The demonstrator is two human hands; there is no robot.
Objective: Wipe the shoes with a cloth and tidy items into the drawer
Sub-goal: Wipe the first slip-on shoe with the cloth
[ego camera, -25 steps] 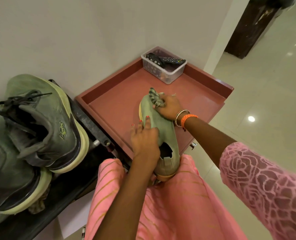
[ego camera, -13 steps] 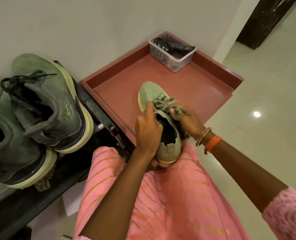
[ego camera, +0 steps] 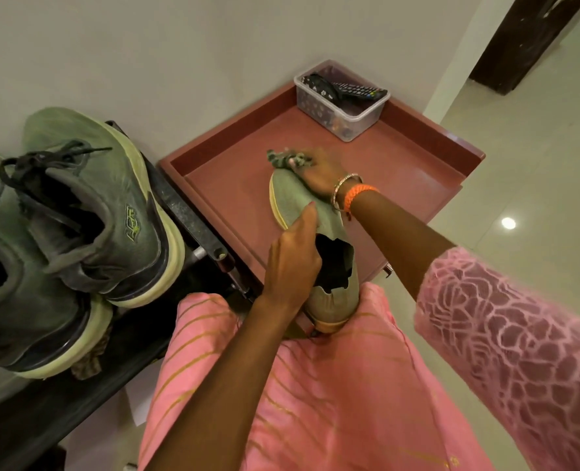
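My left hand [ego camera: 290, 263] grips the pale green slip-on shoe [ego camera: 310, 239] at its collar to steady it while my right hand [ego camera: 319, 176] clutches the striped grey cloth [ego camera: 283, 158], rubbing the toe.

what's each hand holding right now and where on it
The left hand grips the green slip-on shoe at the side of its opening, thumb on the upper. The right hand holds a bunched cloth against the toe.

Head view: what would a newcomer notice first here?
First, the green slip-on shoe in the middle, over the red tray: the left hand holds its opening while the right hand presses a striped cloth at its toe. At left, two big green sneakers sit on a dark shelf.
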